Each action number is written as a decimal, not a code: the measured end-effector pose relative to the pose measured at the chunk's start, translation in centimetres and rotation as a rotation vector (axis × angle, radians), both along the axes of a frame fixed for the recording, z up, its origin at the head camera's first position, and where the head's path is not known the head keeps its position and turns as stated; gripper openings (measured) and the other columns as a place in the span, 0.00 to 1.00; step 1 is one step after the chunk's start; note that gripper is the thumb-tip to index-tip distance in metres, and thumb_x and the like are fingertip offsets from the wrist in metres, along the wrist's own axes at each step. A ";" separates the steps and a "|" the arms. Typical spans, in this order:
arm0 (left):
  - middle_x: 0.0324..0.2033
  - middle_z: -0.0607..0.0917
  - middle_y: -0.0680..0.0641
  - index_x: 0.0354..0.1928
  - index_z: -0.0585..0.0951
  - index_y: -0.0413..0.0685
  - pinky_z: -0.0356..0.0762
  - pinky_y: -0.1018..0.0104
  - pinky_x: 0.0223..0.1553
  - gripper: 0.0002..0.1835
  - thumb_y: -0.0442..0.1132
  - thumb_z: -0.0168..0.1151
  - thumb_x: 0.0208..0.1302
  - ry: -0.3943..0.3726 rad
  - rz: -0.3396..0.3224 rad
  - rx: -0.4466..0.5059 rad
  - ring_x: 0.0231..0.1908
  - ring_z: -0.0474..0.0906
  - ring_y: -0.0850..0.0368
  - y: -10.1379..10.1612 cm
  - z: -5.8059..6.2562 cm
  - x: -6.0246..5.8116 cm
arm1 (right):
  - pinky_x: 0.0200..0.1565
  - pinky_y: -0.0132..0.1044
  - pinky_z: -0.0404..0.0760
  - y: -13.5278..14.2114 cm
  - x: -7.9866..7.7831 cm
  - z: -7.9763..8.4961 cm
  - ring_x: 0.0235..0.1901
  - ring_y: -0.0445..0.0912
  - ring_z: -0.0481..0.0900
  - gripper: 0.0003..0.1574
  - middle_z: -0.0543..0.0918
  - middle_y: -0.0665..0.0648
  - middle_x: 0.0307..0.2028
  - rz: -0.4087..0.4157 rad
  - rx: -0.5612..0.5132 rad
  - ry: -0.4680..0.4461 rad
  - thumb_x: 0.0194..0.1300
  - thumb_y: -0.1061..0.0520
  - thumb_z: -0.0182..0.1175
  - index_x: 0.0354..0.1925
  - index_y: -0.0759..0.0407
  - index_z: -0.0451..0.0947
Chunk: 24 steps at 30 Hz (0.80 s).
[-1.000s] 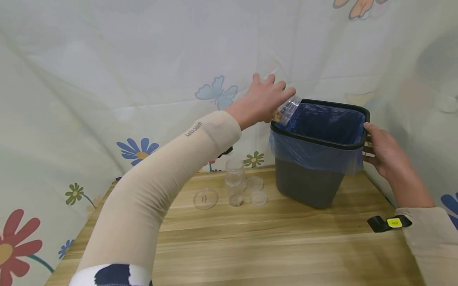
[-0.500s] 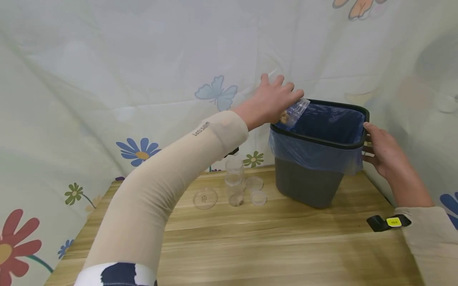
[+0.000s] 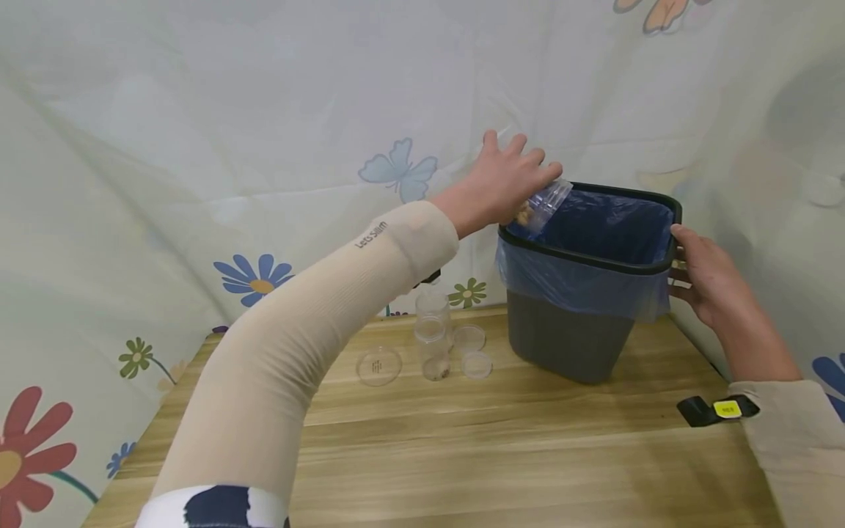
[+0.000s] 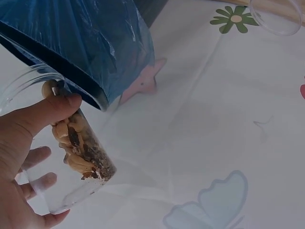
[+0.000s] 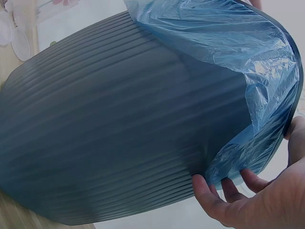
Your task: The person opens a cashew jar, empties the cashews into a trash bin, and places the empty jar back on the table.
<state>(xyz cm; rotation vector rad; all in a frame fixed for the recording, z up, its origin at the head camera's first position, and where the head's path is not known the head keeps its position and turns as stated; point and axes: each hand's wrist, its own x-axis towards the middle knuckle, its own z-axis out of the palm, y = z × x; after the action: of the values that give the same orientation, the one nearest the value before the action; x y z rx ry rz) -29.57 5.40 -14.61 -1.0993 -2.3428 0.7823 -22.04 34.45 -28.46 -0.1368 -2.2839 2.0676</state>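
My left hand [image 3: 505, 180] grips a clear plastic jar [image 3: 551, 201], tilted with its mouth over the left rim of a grey trash bin [image 3: 564, 337]. Inside the jar, in the left wrist view, tan nut-like pieces and dark crumbs [image 4: 78, 143] lie along the lower wall. My left thumb presses on the jar's side, with the fingers round its far side. A blue bag [image 3: 587, 282] lines the bin and folds over its black rim. My right hand [image 3: 716, 282] holds the bin at its right edge, thumb at the rim and fingers against the outer side.
Two clear jars [image 3: 432, 345] stand on the wooden table [image 3: 462, 455] left of the bin, the nearer with some residue at its bottom. Beside them lie two small clear lids [image 3: 477, 364] and a larger clear disc [image 3: 379, 366]. A printed cloth [image 3: 297, 132] hangs behind.
Over the first half second my left hand moved right with the jar, bringing its mouth farther over the bin. Since then it has hardly moved. The right hand and bin stay put.
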 end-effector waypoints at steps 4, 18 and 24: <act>0.66 0.71 0.45 0.75 0.59 0.58 0.62 0.31 0.63 0.33 0.44 0.59 0.73 0.005 -0.029 -0.004 0.67 0.64 0.38 0.1 0.1 0.2 | 0.63 0.50 0.66 -0.1 -0.1 0.1 0.68 0.62 0.56 0.46 0.42 0.66 0.78 -0.005 0.018 -0.010 0.76 0.29 0.38 0.78 0.54 0.47; 0.68 0.70 0.45 0.75 0.59 0.57 0.60 0.32 0.65 0.35 0.44 0.63 0.71 0.032 -0.021 -0.043 0.69 0.62 0.39 0.5 -0.1 0.6 | 0.41 0.29 0.76 -0.1 -0.1 0.0 0.54 0.47 0.67 0.46 0.50 0.64 0.74 0.000 -0.005 -0.003 0.76 0.30 0.41 0.76 0.56 0.48; 0.68 0.69 0.45 0.76 0.57 0.57 0.62 0.32 0.64 0.39 0.49 0.65 0.69 0.007 0.003 -0.024 0.67 0.63 0.38 0.3 0.0 0.6 | 0.39 0.29 0.77 0.0 0.0 -0.1 0.52 0.46 0.68 0.44 0.63 0.51 0.59 0.002 -0.025 0.010 0.76 0.31 0.43 0.74 0.56 0.51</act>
<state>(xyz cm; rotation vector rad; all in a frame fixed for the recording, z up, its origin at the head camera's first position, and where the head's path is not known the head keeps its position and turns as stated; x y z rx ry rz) -28.94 5.68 -14.63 -1.1016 -2.3359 0.8166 -22.07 34.48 -28.51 -0.1250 -2.2537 2.0936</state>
